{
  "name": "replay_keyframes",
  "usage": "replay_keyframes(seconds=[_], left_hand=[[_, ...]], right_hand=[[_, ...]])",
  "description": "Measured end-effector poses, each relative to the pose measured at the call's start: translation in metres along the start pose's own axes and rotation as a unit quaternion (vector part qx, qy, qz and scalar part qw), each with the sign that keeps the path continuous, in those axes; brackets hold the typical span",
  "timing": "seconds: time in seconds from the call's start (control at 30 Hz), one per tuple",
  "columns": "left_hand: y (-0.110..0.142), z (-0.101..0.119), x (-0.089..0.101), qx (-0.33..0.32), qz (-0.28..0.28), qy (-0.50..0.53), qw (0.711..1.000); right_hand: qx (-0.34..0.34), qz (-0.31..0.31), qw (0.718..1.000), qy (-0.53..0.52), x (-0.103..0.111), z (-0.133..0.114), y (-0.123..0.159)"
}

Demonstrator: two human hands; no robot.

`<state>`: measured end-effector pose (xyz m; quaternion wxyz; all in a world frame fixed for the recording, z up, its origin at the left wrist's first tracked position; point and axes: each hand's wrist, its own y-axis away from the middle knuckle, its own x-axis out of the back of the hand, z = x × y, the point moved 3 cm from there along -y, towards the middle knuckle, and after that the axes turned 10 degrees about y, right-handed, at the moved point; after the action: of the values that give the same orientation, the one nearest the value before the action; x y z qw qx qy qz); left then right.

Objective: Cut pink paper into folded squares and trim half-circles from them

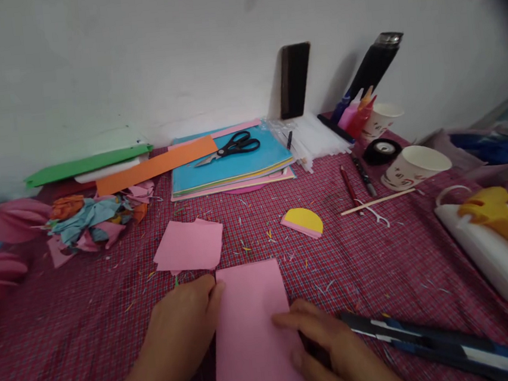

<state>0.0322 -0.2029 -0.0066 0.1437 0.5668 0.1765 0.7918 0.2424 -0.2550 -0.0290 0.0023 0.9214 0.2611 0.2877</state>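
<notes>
A pink paper sheet (254, 340) lies upright in front of me, its near end running out of the picture. At its upper left edge, my left hand (183, 323) is closed with the thumb on the paper; its other fingertips are hidden. My right hand (332, 347) rests on the right edge with fingers apart, the index finger stretched over the surface and the thumb lower down. Beyond my left hand is a small stack of pink paper pieces (190, 244). A folded yellow and pink half-circle (304, 220) sits farther right.
Scissors (234, 146) lie on blue sheets (190, 175) by the wall. Crumpled scraps (88, 221) are at left. Paper cups (413, 168), a leaning phone (296, 81) and a yellow glue gun (503, 214) stand or lie rightward. A blue-black tool (430, 341) is beside my right hand.
</notes>
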Motion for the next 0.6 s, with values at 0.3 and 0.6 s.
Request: replay_keyframes(seconds=[0.3,0.6], left_hand=[[-0.0029,0.0024,0.0020,0.019,-0.019,-0.013,1.000],[-0.0035,0.0004,0.0003,0.004,-0.026,-0.026,0.999]], right_hand=[[-0.026,-0.018,0.999,-0.027,-0.0023,0.0016,-0.0005],[-0.020,-0.018,0.999,-0.016,0.0019,-0.0058,-0.0015]])
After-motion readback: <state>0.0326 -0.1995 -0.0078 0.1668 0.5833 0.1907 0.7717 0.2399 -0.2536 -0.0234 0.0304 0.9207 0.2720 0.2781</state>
